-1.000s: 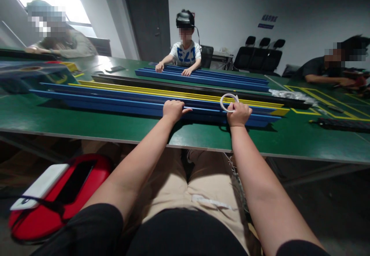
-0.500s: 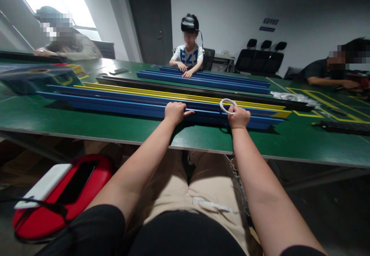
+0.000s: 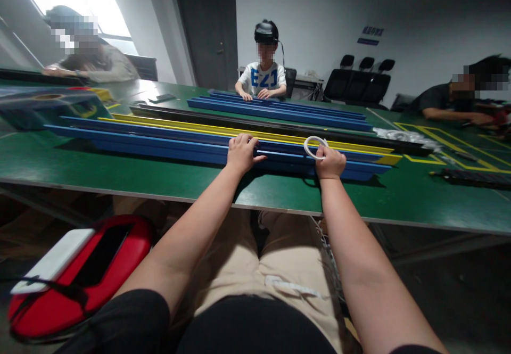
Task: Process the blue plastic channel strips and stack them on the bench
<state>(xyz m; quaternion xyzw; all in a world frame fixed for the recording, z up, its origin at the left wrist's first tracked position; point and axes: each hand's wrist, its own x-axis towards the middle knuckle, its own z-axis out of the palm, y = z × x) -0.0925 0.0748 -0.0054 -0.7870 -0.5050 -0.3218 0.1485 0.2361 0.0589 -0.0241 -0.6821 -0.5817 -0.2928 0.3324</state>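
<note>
From where I'm standing, the left grip (image 3: 240,155) lies over the nearest blue channel (image 3: 159,150), fingers across its upper edge and thumb out to the side; I can't tell whether it is clamped on or just resting there. The right grip (image 3: 331,163) is closed around a white ring (image 3: 306,149), whose loop pokes out on the side toward the left grip, and that fist sits against the same channel. The channel runs out past both grips along the green surface (image 3: 187,183). Just beyond the grips lies a yellow strip (image 3: 179,126), and past that a black rail (image 3: 175,113).

I'd say the long reach of channel to the left of the left grip is the worry: an uneven push from the two grips could swing that far end askew or jostle the yellow strip. The ring might also snag on an edge, since it shares the right grip with the channel's rim, and that fist could slip
</note>
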